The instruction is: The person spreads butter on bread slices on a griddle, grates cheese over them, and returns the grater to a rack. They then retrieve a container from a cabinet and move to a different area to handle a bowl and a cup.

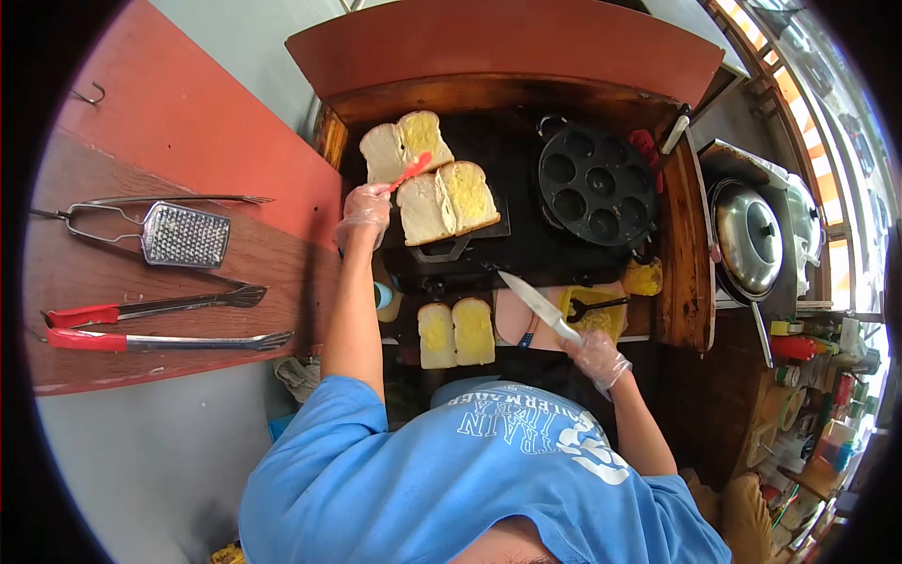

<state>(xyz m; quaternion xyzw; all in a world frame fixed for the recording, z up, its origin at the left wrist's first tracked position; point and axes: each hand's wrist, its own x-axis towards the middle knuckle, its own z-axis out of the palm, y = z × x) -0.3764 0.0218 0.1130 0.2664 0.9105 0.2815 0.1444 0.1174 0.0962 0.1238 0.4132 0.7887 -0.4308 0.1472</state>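
Under a clear plastic glove, my left hand [365, 212] is closed on a red spatula [412, 170], whose head lies over the upper bread slices [382, 150]. Just below are more bread slices [426, 209], one with yellow spread, on a dark flat pan [490, 228]. My right hand [596, 358], also gloved, grips the white handle of a knife [538, 303]; its blade points up and left. Near the knife are a pink board [511, 318] and a yellow container [615, 321] with a black utensil. Two slices with yellow spread [456, 335] lie nearest my body.
A black round-welled pan [598, 186] stands at the right of the cooktop. A grater [186, 235] and red-handled tongs [169, 342] hang at the left. Farther right are a lidded metal pot [747, 237] and shelves with bottles. A red panel [507, 47] borders the back.
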